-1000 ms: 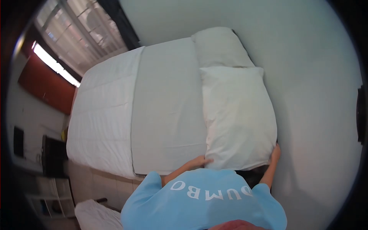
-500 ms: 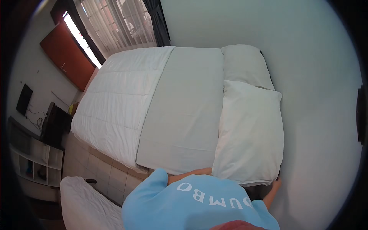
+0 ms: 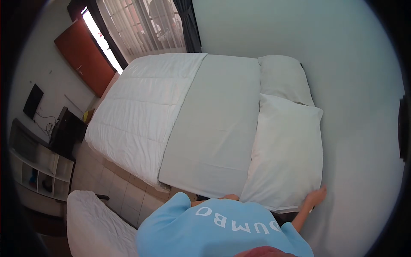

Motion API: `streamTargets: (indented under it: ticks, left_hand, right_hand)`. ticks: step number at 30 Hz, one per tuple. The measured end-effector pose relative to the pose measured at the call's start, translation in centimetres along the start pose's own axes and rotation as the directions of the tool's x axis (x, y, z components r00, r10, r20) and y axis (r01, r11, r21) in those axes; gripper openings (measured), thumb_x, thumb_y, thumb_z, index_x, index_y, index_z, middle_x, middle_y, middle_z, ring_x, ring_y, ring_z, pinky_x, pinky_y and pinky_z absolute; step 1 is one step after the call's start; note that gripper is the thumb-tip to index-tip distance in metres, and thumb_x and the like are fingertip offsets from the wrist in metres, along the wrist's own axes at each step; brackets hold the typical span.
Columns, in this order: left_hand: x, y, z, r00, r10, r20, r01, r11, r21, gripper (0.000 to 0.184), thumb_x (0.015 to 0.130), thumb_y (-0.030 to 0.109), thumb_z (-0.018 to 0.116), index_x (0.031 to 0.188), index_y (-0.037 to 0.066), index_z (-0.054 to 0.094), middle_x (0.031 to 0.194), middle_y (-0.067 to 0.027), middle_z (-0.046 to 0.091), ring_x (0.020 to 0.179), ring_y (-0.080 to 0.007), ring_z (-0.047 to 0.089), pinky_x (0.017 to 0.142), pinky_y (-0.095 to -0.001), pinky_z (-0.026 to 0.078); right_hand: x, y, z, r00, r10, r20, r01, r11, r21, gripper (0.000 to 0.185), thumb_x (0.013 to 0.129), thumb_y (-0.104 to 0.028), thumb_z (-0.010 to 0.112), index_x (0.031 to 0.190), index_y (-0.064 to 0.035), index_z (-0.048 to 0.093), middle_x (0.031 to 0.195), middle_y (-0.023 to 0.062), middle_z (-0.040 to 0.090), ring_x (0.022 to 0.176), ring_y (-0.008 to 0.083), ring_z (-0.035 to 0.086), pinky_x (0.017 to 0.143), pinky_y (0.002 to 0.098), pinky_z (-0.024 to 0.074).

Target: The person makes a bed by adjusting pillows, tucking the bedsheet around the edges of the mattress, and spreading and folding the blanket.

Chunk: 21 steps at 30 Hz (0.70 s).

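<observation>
The right hand [image 3: 316, 197], at lower right of the frame, is at the bottom right corner of the near pillow [image 3: 291, 150], beside the wall [image 3: 359, 128]; whether its fingers grip the pillow or only rest against it, I cannot tell. The left hand [image 3: 230, 197], at lower centre, is at the sheet's near edge, just beside the pillow's bottom left corner. The blue shirt [image 3: 222, 231] partly hides it, so its hold cannot be told either.

The near pillow lies flat right of centre, its top end meeting the far pillow [image 3: 284, 77] at upper right. Left of both, the grey sheet [image 3: 214, 120] runs bare through the middle to a white quilt [image 3: 141, 103] at centre left. White cloth [image 3: 94, 222] fills part of the lower left, with a shelf [image 3: 43, 171] at the left edge above it. At upper left are a brown door [image 3: 87, 60], a sheer curtain [image 3: 141, 21] and a dark curtain [image 3: 187, 21].
</observation>
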State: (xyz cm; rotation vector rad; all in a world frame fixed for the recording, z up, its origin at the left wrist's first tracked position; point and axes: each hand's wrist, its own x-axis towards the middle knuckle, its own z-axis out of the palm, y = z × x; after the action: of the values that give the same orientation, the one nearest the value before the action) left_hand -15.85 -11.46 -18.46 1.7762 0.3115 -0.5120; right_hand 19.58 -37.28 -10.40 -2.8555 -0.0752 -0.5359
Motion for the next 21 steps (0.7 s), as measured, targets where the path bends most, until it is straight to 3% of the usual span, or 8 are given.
streamTargets:
  ticks: [4, 7, 10, 12, 15, 17, 20, 21]
  left_hand:
    - [-0.1, -0.6, 0.2, 0.999, 0.042, -0.023, -0.04, 0.996, 0.074, 0.026, 0.076, 0.023, 0.056, 0.086, 0.0, 0.06, 0.087, -0.02, 0.059, 0.08, -0.0349, 0.055, 0.07, -0.0385, 0.044]
    - [-0.7, -1.6, -0.4, 0.99, 0.091, -0.109, -0.073, 0.985, 0.157, 0.024, 0.076, 0.022, 0.055, 0.085, 0.0, 0.06, 0.086, -0.0205, 0.059, 0.08, -0.0361, 0.055, 0.069, -0.0391, 0.044]
    - [-3.3, -2.5, -2.8, 0.947, 0.074, -0.311, -0.024, 0.986, 0.163, 0.021, 0.075, 0.02, 0.055, 0.085, 0.001, 0.06, 0.088, -0.0201, 0.058, 0.081, -0.0361, 0.054, 0.07, -0.0394, 0.043]
    - [-5.8, -3.2, -5.0, 0.886, 0.048, -0.461, 0.021, 0.989, 0.144, 0.019, 0.073, 0.016, 0.055, 0.087, 0.003, 0.059, 0.093, -0.0184, 0.057, 0.085, -0.0347, 0.054, 0.072, -0.0392, 0.043]
    - [-10.5, -7.1, -8.7, 0.589, 0.324, -0.74, -0.074, 0.934, 0.35, 0.02, 0.067, 0.008, 0.057, 0.087, 0.007, 0.056, 0.096, -0.0133, 0.056, 0.092, -0.0323, 0.051, 0.077, -0.0388, 0.04]
    - [-13.9, -8.9, -11.2, 0.456, 0.307, -0.836, 0.085, 0.92, 0.384, 0.037, 0.067, 0.013, 0.06, 0.104, 0.009, 0.052, 0.115, -0.0119, 0.047, 0.108, -0.0313, 0.043, 0.082, -0.0437, 0.037]
    - [-18.8, -10.7, -13.4, 0.317, 0.241, -0.917, 0.397, 0.845, 0.359, 0.052, 0.067, 0.015, 0.06, 0.117, 0.014, 0.045, 0.128, -0.0114, 0.037, 0.117, -0.0349, 0.034, 0.084, -0.0509, 0.034]
    - [-19.9, -12.1, -13.5, 0.407, 0.201, -0.891, 0.436, 0.814, 0.383, 0.055, 0.067, 0.015, 0.06, 0.119, 0.015, 0.044, 0.13, -0.0113, 0.034, 0.118, -0.0359, 0.032, 0.084, -0.0519, 0.033]
  right_hand:
    - [-2.7, -13.3, -4.2, 0.935, -0.332, -0.127, 0.343, 0.936, 0.078, 0.055, 0.078, -0.018, 0.055, 0.129, -0.0116, 0.035, 0.137, 0.0136, 0.026, 0.127, 0.0354, 0.02, 0.101, 0.0455, 0.0193]
    - [-8.2, -19.7, -4.0, 0.858, -0.514, 0.013, 0.508, 0.851, 0.134, 0.061, 0.076, -0.023, 0.057, 0.131, -0.0133, 0.032, 0.141, 0.0134, 0.017, 0.128, 0.039, 0.012, 0.102, 0.0497, 0.0152]
    - [-14.5, -21.1, -2.0, 0.765, -0.629, 0.138, 0.607, 0.776, 0.17, 0.063, 0.075, -0.023, 0.057, 0.131, -0.0139, 0.031, 0.142, 0.013, 0.014, 0.129, 0.0398, 0.009, 0.102, 0.0518, 0.0132]
    - [-18.0, -21.1, -1.4, 0.744, -0.645, 0.174, 0.624, 0.764, 0.164, 0.064, 0.074, -0.022, 0.057, 0.132, -0.014, 0.03, 0.142, 0.0131, 0.013, 0.129, 0.0401, 0.007, 0.102, 0.0525, 0.0127]
    - [-21.1, -21.3, -1.4, 0.774, -0.602, 0.195, 0.588, 0.798, 0.128, 0.066, 0.073, -0.018, 0.056, 0.133, -0.0143, 0.029, 0.142, 0.0141, 0.013, 0.129, 0.0417, 0.007, 0.101, 0.0543, 0.0127]
    - [-22.9, -21.7, -2.6, 0.781, -0.582, 0.226, 0.577, 0.811, 0.095, 0.067, 0.072, -0.016, 0.055, 0.133, -0.0147, 0.028, 0.142, 0.0151, 0.012, 0.128, 0.043, 0.007, 0.1, 0.0562, 0.0132]
    - [-27.4, -23.3, -3.6, 0.737, -0.601, 0.308, 0.594, 0.794, 0.128, 0.068, 0.071, -0.013, 0.054, 0.133, -0.0142, 0.028, 0.141, 0.0167, 0.013, 0.128, 0.0445, 0.007, 0.099, 0.0588, 0.0138]
    - [-29.2, -23.9, -3.4, 0.703, -0.636, 0.318, 0.621, 0.767, 0.159, 0.068, 0.07, -0.012, 0.054, 0.133, -0.0141, 0.028, 0.141, 0.0168, 0.012, 0.127, 0.0447, 0.007, 0.098, 0.0591, 0.014]
